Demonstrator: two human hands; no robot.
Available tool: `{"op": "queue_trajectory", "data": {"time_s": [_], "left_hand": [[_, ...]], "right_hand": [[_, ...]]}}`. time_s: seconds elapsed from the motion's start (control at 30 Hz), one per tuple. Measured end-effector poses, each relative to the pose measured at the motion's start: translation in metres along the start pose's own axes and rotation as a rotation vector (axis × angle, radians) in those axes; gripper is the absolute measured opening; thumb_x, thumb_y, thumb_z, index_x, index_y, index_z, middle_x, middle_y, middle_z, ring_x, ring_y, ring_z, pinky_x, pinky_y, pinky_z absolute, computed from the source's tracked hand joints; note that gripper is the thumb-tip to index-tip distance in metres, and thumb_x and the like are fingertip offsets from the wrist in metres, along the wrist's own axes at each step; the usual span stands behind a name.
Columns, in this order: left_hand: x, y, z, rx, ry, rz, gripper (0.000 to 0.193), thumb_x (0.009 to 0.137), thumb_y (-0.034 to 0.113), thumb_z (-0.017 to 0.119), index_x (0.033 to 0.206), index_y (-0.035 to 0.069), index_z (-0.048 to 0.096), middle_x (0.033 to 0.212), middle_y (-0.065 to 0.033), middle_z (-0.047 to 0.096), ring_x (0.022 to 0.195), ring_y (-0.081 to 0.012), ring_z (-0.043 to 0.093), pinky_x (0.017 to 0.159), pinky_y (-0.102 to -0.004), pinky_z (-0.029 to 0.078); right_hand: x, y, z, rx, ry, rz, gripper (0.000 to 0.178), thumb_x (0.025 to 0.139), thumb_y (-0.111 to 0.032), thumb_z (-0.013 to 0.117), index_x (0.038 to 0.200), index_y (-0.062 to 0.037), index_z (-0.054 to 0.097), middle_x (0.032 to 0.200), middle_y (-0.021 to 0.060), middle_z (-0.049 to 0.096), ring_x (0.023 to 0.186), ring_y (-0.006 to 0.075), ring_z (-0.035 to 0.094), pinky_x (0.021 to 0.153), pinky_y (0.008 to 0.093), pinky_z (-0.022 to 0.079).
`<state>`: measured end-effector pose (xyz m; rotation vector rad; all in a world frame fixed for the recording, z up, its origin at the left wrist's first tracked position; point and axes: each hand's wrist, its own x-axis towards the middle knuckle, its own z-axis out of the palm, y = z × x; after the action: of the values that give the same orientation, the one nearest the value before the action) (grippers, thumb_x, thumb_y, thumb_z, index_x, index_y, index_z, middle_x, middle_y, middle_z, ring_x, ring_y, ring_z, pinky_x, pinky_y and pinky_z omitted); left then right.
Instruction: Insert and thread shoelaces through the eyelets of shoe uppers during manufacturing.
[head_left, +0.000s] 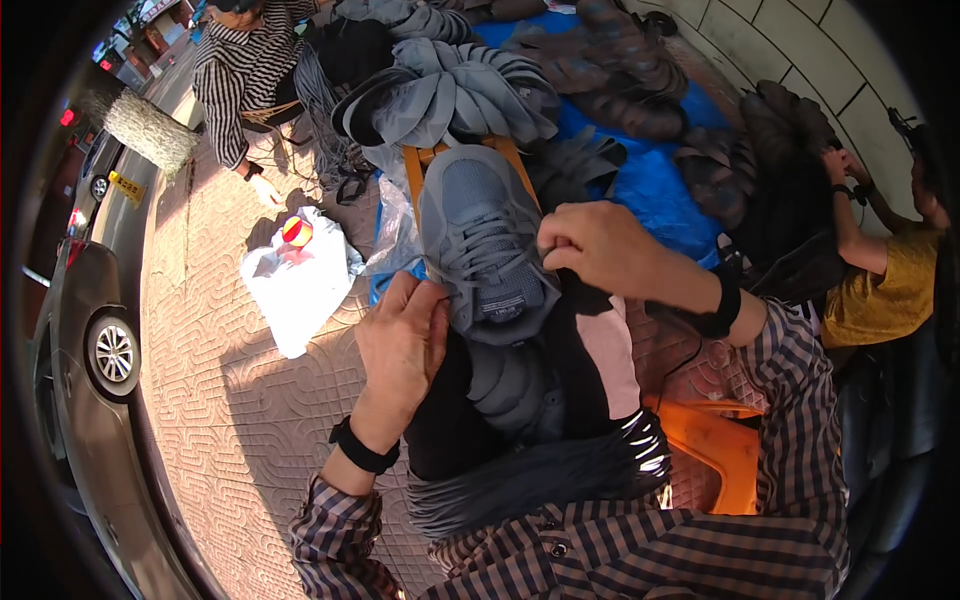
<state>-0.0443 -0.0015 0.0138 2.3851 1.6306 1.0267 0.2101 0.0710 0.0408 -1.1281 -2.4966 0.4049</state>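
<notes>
A grey shoe upper point(468, 185) rests in front of me against a wooden frame point(415, 180), toe pointing away and tongue toward me. Grey shoelace point(488, 238) runs in rows across its middle. My left hand point(398, 335) is closed in a pinch by the left edge of the upper, apparently on a lace end mostly hidden by the fingers. On the opposite edge, my right hand point(605, 248) pinches in the same way, fingertips curled inward. A thick bundle of dark laces point(530, 485) lies across my lap. Behind it are more grey uppers point(508, 388), partly hidden.
Stacked grey uppers point(465, 100) stand beyond the frame, with dark ones on a blue tarp point(650, 190). A white plastic bag point(300, 275) lies on the paving at left. An orange plastic stool point(720, 455) is at right. Two people work nearby; cars point(90, 380) line the left.
</notes>
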Motion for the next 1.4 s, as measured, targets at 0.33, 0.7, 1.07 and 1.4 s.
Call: {"op": "queue_trajectory", "data": {"time_s": [0.33, 0.7, 1.07, 1.4], "left_hand": [[0.018, 0.016, -0.001, 0.248, -0.249, 0.219, 0.016, 0.075, 0.009, 0.068, 0.088, 0.006, 0.06, 0.083, -0.0089, 0.052, 0.078, -0.0277, 0.06, 0.065, -0.0377, 0.048], [-0.013, 0.022, 0.013, 0.201, 0.047, 0.047, 0.027, 0.08, 0.014, 0.069, 0.103, 0.006, 0.059, 0.093, -0.0102, 0.055, 0.082, -0.0272, 0.062, 0.062, -0.037, 0.051], [0.008, 0.043, 0.014, 0.657, -0.41, 0.146, 0.032, 0.066, 0.004, 0.068, 0.097, 0.005, 0.059, 0.094, -0.0088, 0.054, 0.087, -0.0259, 0.061, 0.062, -0.0345, 0.05], [-0.024, 0.059, 0.02, 0.009, -0.434, 0.425, 0.03, 0.074, 0.003, 0.064, 0.103, 0.003, 0.054, 0.087, -0.0087, 0.056, 0.071, -0.0212, 0.062, 0.059, -0.0302, 0.051]], "right_hand": [[-0.012, 0.0, 0.021, 0.576, 0.019, 0.369, 0.026, 0.077, -0.02, 0.074, 0.085, 0.0032, 0.066, 0.072, 0.0121, 0.066, 0.065, 0.0187, 0.064, 0.062, 0.0308, 0.049], [-0.045, -0.02, 0.027, -0.032, 0.232, 0.052, 0.034, 0.079, -0.017, 0.073, 0.107, -0.0007, 0.063, 0.093, 0.0114, 0.058, 0.081, 0.0287, 0.063, 0.072, 0.0394, 0.05], [-0.034, -0.016, 0.016, 0.401, 0.114, 0.233, 0.021, 0.081, -0.009, 0.068, 0.098, 0.0023, 0.066, 0.084, 0.0119, 0.064, 0.076, 0.0217, 0.064, 0.069, 0.0328, 0.048], [-0.014, 0.0, 0.019, 0.51, 0.201, 0.259, 0.015, 0.08, -0.012, 0.063, 0.086, 0.0018, 0.063, 0.07, 0.0152, 0.063, 0.066, 0.0271, 0.064, 0.062, 0.0354, 0.048]]}}
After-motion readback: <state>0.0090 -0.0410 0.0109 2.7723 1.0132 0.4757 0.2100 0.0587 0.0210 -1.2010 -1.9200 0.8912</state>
